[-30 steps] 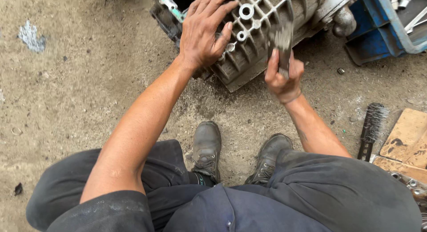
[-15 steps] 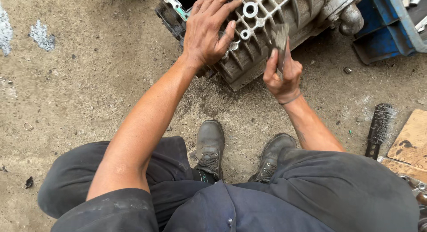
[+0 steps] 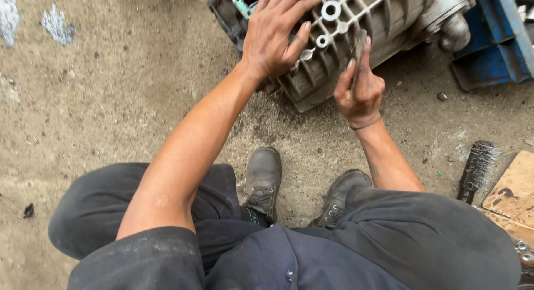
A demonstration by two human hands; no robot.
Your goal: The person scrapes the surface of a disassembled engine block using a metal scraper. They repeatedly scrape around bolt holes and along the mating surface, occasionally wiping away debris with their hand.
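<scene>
The ribbed metal casing (image 3: 367,28) is pinned by the spread left hand (image 3: 275,37); a thin tool (image 3: 359,48) (upright, touching the ribs) is gripped by the right hand (image 3: 360,92), just right.

This is a repair workshop or yard where work is done on the ground. A ribbed metal engine casing (image 3: 361,34) lies on the stained, gritty concrete floor (image 3: 111,101), near a wire brush (image 3: 475,170) and a blue metal crate (image 3: 495,39).
</scene>
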